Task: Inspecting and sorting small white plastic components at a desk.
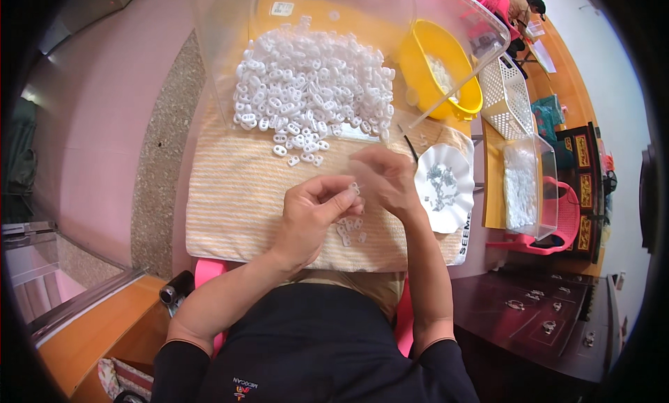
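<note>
My left hand (pixel 317 211) is closed in a pinch on a small white two-hole plastic piece (pixel 355 188), held above the striped cloth (pixel 233 201). My right hand (pixel 387 176) is just to the right of it, its fingers smeared by motion, so whether they hold anything is hidden. Below both hands a few more white pieces (pixel 352 229) lie on the cloth near my lap. Ahead, a large heap of white two-hole pieces (pixel 313 82) spills from a clear plastic bin (pixel 481 27). A white fluted plate (pixel 425 218) with small grey parts (pixel 442 183) sits right of my right hand.
A thin dark tool (pixel 409 144) lies beyond the plate. A yellow tub (pixel 463 109) with pale bits stands far right. Farther right are a white basket (pixel 505 96), a clear box (pixel 540 218) of white pieces, a pink chair (pixel 568 211) and another person (pixel 519 9).
</note>
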Demonstrator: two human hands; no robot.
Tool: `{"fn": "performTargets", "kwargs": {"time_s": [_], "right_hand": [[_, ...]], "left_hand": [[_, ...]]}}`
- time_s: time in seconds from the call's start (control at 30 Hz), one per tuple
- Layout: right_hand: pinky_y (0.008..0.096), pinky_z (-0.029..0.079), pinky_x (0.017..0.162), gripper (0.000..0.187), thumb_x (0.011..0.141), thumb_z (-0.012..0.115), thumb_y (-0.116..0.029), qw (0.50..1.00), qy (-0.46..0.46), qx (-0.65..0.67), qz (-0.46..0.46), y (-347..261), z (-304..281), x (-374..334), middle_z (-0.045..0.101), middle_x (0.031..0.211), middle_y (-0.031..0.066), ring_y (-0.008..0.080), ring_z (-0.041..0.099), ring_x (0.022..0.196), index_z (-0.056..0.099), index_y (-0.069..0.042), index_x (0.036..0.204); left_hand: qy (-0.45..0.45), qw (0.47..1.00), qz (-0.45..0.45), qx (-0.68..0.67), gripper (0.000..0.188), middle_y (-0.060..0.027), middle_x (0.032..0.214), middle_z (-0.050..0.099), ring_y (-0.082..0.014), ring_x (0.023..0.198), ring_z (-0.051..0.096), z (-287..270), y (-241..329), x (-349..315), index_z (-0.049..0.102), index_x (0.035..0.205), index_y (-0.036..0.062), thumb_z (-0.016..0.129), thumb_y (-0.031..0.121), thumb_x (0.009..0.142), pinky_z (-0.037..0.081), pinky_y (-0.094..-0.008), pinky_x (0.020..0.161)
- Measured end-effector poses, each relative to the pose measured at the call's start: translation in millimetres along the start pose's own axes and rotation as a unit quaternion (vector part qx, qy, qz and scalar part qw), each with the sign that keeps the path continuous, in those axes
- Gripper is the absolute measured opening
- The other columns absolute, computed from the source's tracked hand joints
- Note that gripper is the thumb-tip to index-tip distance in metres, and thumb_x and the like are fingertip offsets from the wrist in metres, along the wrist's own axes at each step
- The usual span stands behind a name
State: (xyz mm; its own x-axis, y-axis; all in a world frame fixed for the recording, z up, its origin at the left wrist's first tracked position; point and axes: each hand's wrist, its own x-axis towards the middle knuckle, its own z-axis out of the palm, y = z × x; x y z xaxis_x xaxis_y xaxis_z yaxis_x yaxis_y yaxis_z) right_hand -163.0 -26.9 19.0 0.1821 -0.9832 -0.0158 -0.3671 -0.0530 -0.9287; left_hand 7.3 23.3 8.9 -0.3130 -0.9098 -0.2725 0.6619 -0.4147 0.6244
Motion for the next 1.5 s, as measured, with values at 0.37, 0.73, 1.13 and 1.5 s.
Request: {"fn": "performTargets", "kwargs": {"time_s": [0.37,0.73,1.13,1.5], "right_hand": [[0.0421,0.050,0.071,0.020,0.083,0.057,-0.026,0.921,-0.009,-0.387,-0.049,-8,38,37,0.064,0.090,0.0113,0.0339,0.063,0.082,0.068,-0.010,0.088],[0.0435,0.050,0.071,0.020,0.081,0.055,-0.021,0.922,-0.029,-0.383,-0.038,-3,36,37,0.064,0.088,0.0153,0.0347,0.063,0.084,0.066,-0.004,0.083],[0.0408,0.049,0.074,0.018,0.074,0.063,-0.011,0.932,-0.038,-0.347,-0.094,-14,-8,19,0.063,0.084,0.0163,0.0357,0.061,0.087,0.065,-0.001,0.089],[0.0421,0.049,0.075,0.012,0.082,0.062,-0.010,0.930,-0.018,-0.352,-0.104,-1,-4,24,0.063,0.084,0.0152,0.0347,0.062,0.084,0.065,-0.004,0.091]], "left_hand": [[0.017,0.999,0.033,0.006,0.019,-0.0094,0.093,0.066,-0.0156,0.083,0.066,1,-3,-2,0.063,0.108,-0.0031,0.062,0.000,0.089,0.057,-0.0293,0.079],[0.008,0.999,0.034,0.009,0.018,-0.0091,0.092,0.066,-0.0152,0.082,0.066,1,-4,-1,0.064,0.107,-0.0030,0.063,0.000,0.089,0.058,-0.0294,0.079],[0.024,0.999,0.026,0.015,0.018,-0.0088,0.091,0.066,-0.0148,0.081,0.066,-1,-5,1,0.064,0.107,-0.0024,0.063,0.000,0.089,0.058,-0.0285,0.077],[0.026,1.000,0.010,-0.007,0.018,-0.0082,0.091,0.066,-0.0144,0.080,0.066,-3,-6,3,0.063,0.106,-0.0017,0.064,0.000,0.089,0.058,-0.0294,0.077]]}}
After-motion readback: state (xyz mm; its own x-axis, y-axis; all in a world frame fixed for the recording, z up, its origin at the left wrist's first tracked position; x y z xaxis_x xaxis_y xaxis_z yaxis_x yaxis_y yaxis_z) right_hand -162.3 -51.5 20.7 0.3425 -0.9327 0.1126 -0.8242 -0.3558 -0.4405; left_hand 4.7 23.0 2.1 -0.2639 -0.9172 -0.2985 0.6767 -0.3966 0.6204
